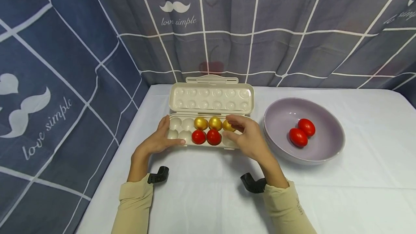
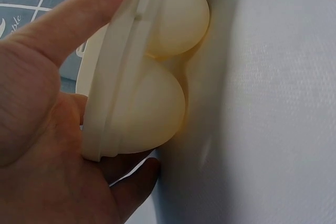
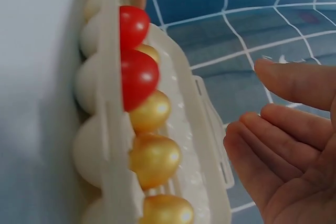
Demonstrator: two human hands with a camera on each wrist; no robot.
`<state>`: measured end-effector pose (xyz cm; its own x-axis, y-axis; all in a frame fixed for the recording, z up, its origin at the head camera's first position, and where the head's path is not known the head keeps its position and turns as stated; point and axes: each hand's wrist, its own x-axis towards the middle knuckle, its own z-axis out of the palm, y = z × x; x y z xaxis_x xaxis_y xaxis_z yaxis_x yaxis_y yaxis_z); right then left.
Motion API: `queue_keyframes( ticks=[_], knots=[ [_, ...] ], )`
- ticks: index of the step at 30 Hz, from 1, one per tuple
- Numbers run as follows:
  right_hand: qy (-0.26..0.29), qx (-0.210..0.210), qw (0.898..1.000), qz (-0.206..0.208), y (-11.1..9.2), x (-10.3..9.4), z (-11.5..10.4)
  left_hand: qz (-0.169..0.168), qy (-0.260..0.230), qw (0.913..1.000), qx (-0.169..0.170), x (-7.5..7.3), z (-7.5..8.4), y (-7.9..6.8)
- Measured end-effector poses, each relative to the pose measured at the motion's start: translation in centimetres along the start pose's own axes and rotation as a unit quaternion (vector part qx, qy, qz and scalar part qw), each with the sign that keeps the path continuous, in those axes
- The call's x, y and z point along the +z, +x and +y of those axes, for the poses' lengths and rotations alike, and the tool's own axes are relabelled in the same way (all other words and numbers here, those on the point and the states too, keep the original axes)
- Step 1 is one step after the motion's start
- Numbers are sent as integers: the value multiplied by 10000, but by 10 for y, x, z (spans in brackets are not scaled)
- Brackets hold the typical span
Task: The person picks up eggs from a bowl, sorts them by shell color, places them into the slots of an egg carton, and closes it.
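A cream egg carton (image 1: 211,146) lies with its lid (image 1: 212,98) folded back. Two red eggs (image 1: 199,137) sit in its front row, and several gold eggs (image 1: 200,123) fill back-row cups. My left hand (image 1: 160,138) grips the carton's left end; in the left wrist view its thumb (image 2: 79,17) lies along the rim. Over the carton's right end, my right hand (image 1: 248,136) hovers and partly hides a gold egg (image 1: 228,126). In the right wrist view its fingers (image 3: 273,145) are loosely extended, apart from the eggs, with nothing between them and the thumb.
To the right of the carton stands a mauve bowl (image 1: 276,136) with two red eggs (image 1: 298,137) inside. A white cloth (image 1: 201,198) covers the table. Dark checked curtains (image 1: 234,53) hang behind and along the left side.
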<state>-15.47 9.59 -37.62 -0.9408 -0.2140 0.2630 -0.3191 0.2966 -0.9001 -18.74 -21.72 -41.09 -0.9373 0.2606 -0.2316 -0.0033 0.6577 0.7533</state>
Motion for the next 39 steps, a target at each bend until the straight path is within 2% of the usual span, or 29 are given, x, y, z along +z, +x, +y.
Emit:
queue_keyframes(
  ticks=[8, 12, 15, 25, 35, 39],
  knots=[
    [18, 323, 9991, 277, -3, -23, -1, -23, 25, 10000, -24, 0, 1, -1],
    [21, 636, 9976, 274, -7, -39, 0, -11, 19, 10000, -23, 0, 2, -1],
    [-170, 791, 9964, 266, -9, -52, 1, 1, -2, 10000, -6, 0, 2, -1],
    [-1234, 721, 9876, 656, -21, -85, 14, -22, 81, 10000, 9, 0, 2, -1],
    [-1041, 862, 9851, 1067, -30, -105, 21, -9, -5, 10000, 87, 1, 3, -2],
    [-1421, 938, 9789, 1126, -34, -113, 24, 20, -53, 9999, 151, 0, 3, -4]
  ],
)
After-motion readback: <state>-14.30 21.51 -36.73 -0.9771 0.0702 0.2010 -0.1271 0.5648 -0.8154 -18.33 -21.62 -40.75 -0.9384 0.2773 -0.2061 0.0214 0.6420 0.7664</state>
